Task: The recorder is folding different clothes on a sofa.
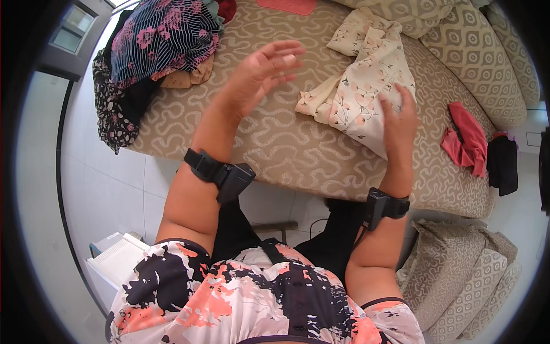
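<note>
A cream floral garment (359, 94) lies loosely bunched on the patterned brown seat cushion (275, 150). Over its right edge is my right hand (399, 122), thumb and fingers spread; whether it touches the cloth I cannot tell. My left hand (264, 71) hovers above the cushion to the left of the garment, fingers apart and holding nothing. Both forearms carry black strapped devices. Left of my left hand, a heap of clothes includes a navy striped cloth with pink flowers (165, 41) and a black spotted cloth (114, 103) hanging over the cushion's edge.
A red cloth (466, 139) and a folded black cloth (502, 163) lie at the cushion's right end. Patterned pillows (472, 60) line the back. Several more cushions (464, 275) stand at lower right. A white box-like object (118, 258) is at lower left, a pink item (290, 5) at the top.
</note>
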Available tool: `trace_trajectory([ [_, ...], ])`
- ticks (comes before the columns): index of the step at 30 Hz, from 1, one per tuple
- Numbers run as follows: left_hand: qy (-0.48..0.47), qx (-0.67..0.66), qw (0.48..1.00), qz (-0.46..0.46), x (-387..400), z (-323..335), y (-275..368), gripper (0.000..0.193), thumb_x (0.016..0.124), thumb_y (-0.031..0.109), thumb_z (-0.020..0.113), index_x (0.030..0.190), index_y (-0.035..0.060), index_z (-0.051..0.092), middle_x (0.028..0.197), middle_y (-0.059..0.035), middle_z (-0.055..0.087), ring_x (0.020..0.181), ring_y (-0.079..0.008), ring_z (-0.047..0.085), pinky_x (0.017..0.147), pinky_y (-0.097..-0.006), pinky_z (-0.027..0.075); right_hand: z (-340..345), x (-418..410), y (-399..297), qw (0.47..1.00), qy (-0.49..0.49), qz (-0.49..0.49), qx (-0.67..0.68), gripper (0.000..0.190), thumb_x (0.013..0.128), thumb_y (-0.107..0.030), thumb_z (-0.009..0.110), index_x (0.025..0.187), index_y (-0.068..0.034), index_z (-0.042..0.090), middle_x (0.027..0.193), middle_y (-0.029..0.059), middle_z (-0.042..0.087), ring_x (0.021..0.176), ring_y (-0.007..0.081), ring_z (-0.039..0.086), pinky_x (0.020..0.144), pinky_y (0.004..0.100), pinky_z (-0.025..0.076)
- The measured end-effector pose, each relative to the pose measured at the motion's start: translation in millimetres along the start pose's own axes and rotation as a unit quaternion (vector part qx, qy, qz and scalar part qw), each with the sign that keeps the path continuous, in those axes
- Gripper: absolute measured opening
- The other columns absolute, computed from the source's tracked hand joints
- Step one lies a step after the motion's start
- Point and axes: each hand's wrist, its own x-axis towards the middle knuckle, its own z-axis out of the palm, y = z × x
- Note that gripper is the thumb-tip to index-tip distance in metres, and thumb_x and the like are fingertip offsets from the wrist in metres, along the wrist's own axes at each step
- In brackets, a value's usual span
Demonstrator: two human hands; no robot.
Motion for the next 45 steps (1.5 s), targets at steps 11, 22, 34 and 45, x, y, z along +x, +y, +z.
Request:
trace_trajectory([
  [11, -0.061, 0.083, 0.988, -0.115, -4.9, 28.2, -14.9, 0.057, 0.089, 0.021, 0.069, 0.137, 0.0030, 0.045, 0.138, -0.0112, 0.049, 0.123, -0.0234, 0.053, 0.100, -0.0341, 0.047, -1.7, 1.6, -10.3, 0.992, -0.119, -0.003, 0.036, 0.008, 0.088, -0.007, 0.064, 0.090, 0.000, 0.065, 0.085, 0.0102, 0.068, 0.071, 0.0202, 0.062, 0.070, 0.0317, 0.049],
  [22, -0.121, 0.159, 0.974, -0.111, -1.7, 24.9, -27.1, 0.052, 0.088, 0.018, 0.070, 0.134, 0.0017, 0.050, 0.132, -0.0107, 0.056, 0.123, -0.0213, 0.053, 0.102, -0.0336, 0.043, -50.5, 24.5, 29.1, 0.835, 0.306, 0.068, 0.453, 0.017, 0.094, -0.003, 0.057, 0.110, 0.001, 0.059, 0.109, 0.0112, 0.063, 0.092, 0.0161, 0.062, 0.084, 0.0279, 0.051],
  [34, -0.114, 0.166, 0.971, -0.128, -2.6, 28.8, -23.5, 0.048, 0.091, 0.020, 0.067, 0.132, 0.0023, 0.052, 0.130, -0.0115, 0.059, 0.119, -0.0179, 0.055, 0.103, -0.0317, 0.043, 1.1, -18.8, 5.2, 0.939, -0.177, -0.197, -0.218, 0.048, 0.070, -0.016, 0.079, 0.115, -0.006, 0.063, 0.121, 0.0191, 0.059, 0.114, 0.0395, 0.054, 0.096, 0.0431, 0.045],
  [45, -0.078, 0.106, 0.983, -0.130, -5.3, 28.2, -24.7, 0.050, 0.095, 0.021, 0.062, 0.138, 0.0030, 0.044, 0.127, -0.0108, 0.060, 0.109, -0.0166, 0.060, 0.094, -0.0284, 0.049, -16.3, -15.7, -52.8, 0.852, -0.372, 0.048, 0.366, 0.010, 0.088, -0.002, 0.062, 0.093, 0.001, 0.070, 0.098, 0.0024, 0.065, 0.085, 0.0128, 0.058, 0.075, 0.0292, 0.048],
])
